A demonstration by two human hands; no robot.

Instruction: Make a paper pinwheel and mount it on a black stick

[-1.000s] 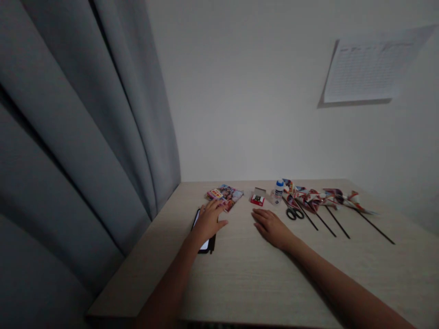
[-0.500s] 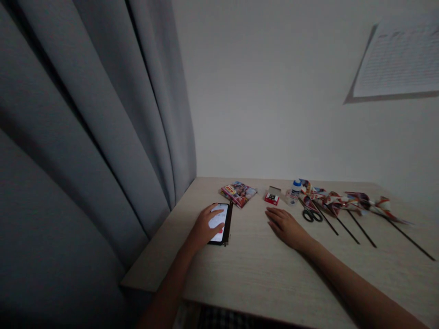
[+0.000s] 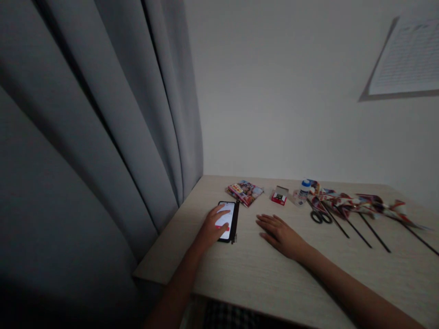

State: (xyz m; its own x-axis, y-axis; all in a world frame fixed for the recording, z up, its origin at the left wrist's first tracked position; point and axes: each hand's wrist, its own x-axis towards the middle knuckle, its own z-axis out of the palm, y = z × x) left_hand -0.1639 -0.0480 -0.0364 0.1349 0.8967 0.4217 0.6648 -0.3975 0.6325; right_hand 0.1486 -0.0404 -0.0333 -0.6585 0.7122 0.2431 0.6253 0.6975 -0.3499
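Observation:
A phone with a lit screen and a dark cover lies on the left part of the table. My left hand rests over its left side, fingers apart across the screen and thumb near a red strip on it. To the right of the phone, my right hand lies palm down on the bare tabletop, fingers stretched out and holding nothing. Behind the phone is a colourful booklet or stack of cards. An opened small red box stands beyond my right hand.
On the table, a blue-capped bottle, black-handled scissors and several patterned pinwheels on dark sticks lie to the right. A grey curtain hangs at the left. A printed sheet is on the wall.
My right hand has moved left and nearer to me, closer to the phone. My left hand stays over the phone. The whole view has shifted slightly, with objects appearing further right.

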